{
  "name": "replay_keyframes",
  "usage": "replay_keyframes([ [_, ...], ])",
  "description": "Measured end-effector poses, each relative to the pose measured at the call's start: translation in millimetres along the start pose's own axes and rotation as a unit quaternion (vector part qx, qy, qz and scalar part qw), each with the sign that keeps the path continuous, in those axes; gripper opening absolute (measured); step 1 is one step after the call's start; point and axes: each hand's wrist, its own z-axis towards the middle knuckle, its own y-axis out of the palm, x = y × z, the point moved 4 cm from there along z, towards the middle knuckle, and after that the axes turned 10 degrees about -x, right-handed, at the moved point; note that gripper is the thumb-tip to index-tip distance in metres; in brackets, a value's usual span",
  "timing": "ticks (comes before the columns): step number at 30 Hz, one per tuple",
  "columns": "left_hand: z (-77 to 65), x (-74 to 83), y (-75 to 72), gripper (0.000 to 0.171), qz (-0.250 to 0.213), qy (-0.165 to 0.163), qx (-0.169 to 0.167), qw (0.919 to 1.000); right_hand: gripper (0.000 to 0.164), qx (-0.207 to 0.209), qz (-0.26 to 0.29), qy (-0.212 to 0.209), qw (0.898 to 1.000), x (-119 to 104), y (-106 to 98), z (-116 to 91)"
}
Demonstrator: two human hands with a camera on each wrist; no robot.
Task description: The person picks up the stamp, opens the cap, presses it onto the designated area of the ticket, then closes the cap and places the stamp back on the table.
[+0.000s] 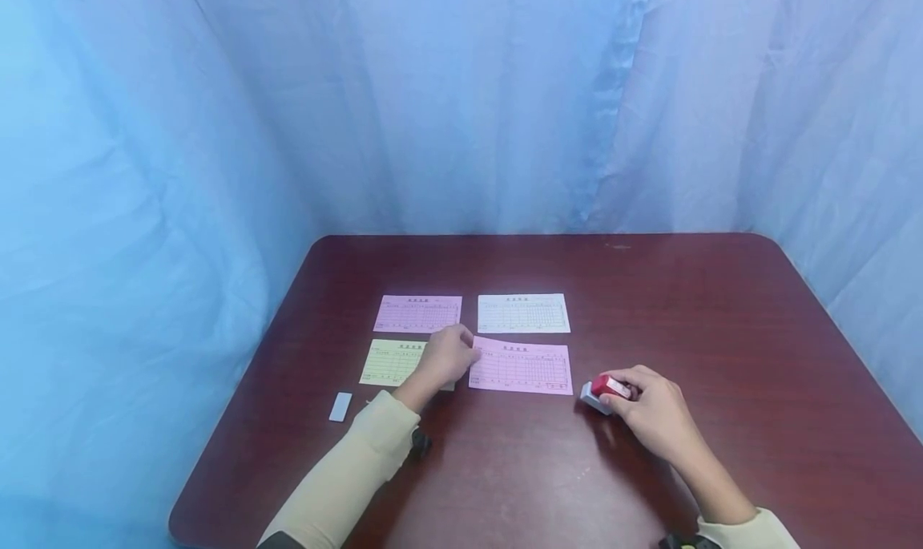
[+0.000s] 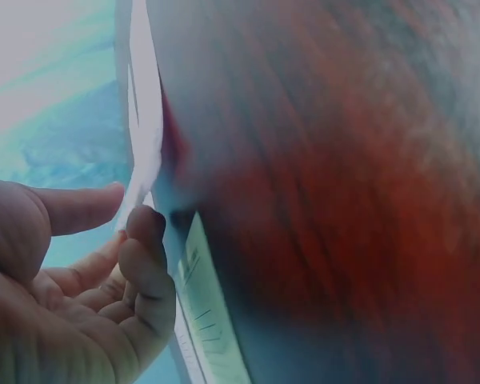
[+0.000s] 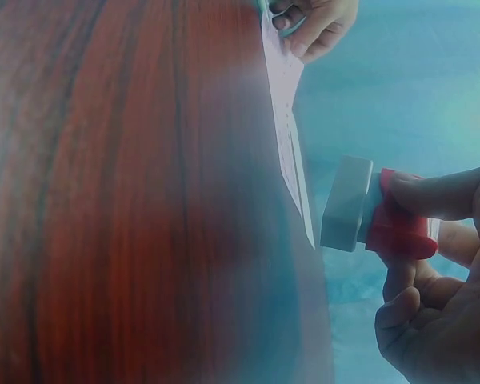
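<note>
With thumb and fingertips my left hand (image 1: pixel 449 357) pinches the left edge of the front pink form slip (image 1: pixel 519 365), whose held end is raised slightly in the right wrist view. My left hand also covers part of a yellow-green form slip (image 1: pixel 389 362). To the right of the pink slip, my right hand (image 1: pixel 654 409) grips a red stamp (image 1: pixel 609 385) with a pale grey block-shaped base (image 3: pixel 348 204). The stamp is tilted and held just above the table, near the slip's lower right corner.
Behind lie another pink slip (image 1: pixel 418 314) on the left and a white slip (image 1: pixel 523 314) on the right. A small light grey rectangular piece (image 1: pixel 340 407) rests at the left on the dark red-brown table (image 1: pixel 721 316). Blue curtains (image 1: pixel 461 100) hang around the table.
</note>
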Motion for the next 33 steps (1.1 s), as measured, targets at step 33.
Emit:
replay_keyframes([
  [33,61.4,27.3,-24.9,0.012,0.075,-0.001,0.008,0.9971,0.026,-0.010,0.011,0.007,1.000,0.4,4.9,-2.1],
])
